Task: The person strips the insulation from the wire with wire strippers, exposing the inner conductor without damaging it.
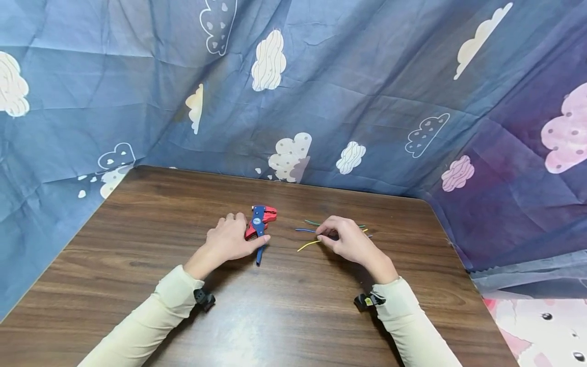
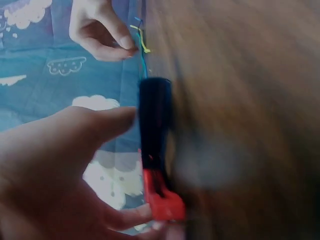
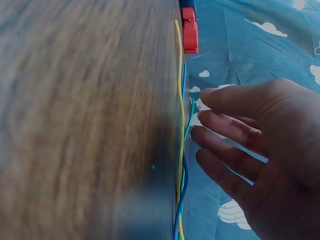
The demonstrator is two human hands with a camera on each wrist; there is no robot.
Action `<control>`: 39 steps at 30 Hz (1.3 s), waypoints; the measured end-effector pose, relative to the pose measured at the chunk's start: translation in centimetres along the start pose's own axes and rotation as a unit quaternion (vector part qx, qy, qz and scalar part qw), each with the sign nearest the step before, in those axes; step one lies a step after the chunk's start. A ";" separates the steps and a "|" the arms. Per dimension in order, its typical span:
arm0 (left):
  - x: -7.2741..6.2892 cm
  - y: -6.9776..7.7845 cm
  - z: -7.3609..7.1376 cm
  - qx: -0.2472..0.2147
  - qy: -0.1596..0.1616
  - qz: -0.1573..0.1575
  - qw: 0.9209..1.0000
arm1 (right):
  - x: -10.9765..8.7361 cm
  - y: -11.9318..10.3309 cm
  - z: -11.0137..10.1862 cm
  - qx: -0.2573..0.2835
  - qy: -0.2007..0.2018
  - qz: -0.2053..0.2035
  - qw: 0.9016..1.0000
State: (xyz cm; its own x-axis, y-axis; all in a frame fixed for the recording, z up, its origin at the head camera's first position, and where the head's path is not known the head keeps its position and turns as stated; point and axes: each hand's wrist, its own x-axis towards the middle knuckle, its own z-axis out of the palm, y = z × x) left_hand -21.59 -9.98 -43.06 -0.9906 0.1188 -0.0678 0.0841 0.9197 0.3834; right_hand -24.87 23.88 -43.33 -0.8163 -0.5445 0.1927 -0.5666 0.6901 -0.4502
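A wire stripper [image 1: 258, 221] with blue and red parts lies on the brown table. My left hand [image 1: 229, 238] is beside it, thumb reaching across the blue handle and the other fingers by the red part. In the left wrist view, a gap shows between thumb and fingers. Over several thin wires hovers my right hand [image 1: 346, 239], its fingers bent loosely. The right wrist view shows those fingertips apart from the yellow wire [image 3: 180, 100], the blue wire [image 3: 185, 172] and the green wire [image 3: 192, 112]. In the head view this hand hides the wires' middles.
The wooden table [image 1: 275, 306] ends at the back against a blue cloud-print curtain [image 1: 321, 102]. A purple curtain [image 1: 513, 168] hangs on the right. Black wrist cameras are strapped below both hands, over light sleeves.
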 end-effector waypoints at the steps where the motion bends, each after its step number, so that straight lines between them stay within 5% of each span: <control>1: 0.0 0.4 -0.1 0.010 -0.012 -0.005 1.000 | 0.0 0.0 0.0 -0.003 -0.002 -0.002 1.000; 6: 0.0 1.7 -0.3 0.023 -0.052 -0.023 0.998 | -0.2 0.3 0.2 -0.024 -0.020 -0.010 0.999; 13: 0.4 1.5 0.1 -0.012 -0.055 -0.054 0.997 | -0.4 0.2 0.3 -0.039 -0.029 -0.016 0.999; 23: 1.3 -0.8 0.3 -0.050 -0.032 -0.007 0.998 | -0.5 0.3 0.0 -0.063 -0.041 0.000 0.997; 25: 1.7 -1.4 0.5 -0.088 -0.015 0.009 0.996 | -0.5 0.3 0.0 -0.066 -0.041 0.004 0.997; 27: 1.8 -1.6 0.4 -0.171 -0.004 0.016 0.985 | -0.5 0.2 0.0 -0.067 -0.042 0.009 0.997; 28: 1.7 -1.5 0.2 -0.221 -0.001 0.015 0.975 | -0.5 0.2 0.0 -0.067 -0.043 0.009 0.997; 30: 1.9 -1.4 0.1 -0.351 0.007 0.021 0.936 | -0.4 0.1 0.1 -0.066 -0.047 0.010 0.997; 35: 2.0 0.0 -0.6 -0.606 -0.011 0.047 0.794 | -0.2 -0.2 0.4 -0.066 -0.061 0.003 0.996; 37: 2.1 0.4 -0.7 -0.650 -0.016 0.057 0.758 | -0.2 -0.4 0.4 -0.068 -0.065 -0.003 0.996; 39: 2.1 0.7 -0.7 -0.671 -0.017 0.063 0.738 | -0.1 -0.5 0.5 -0.070 -0.066 -0.012 0.995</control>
State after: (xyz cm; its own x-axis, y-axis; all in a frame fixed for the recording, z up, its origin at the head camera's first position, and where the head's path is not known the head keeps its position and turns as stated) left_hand -23.66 -9.39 -42.27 -0.9789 0.2020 0.0315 -0.0304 -0.2962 0.9547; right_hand -24.46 23.40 -43.54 -0.7857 -0.6131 0.0825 -0.6037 0.7308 -0.3185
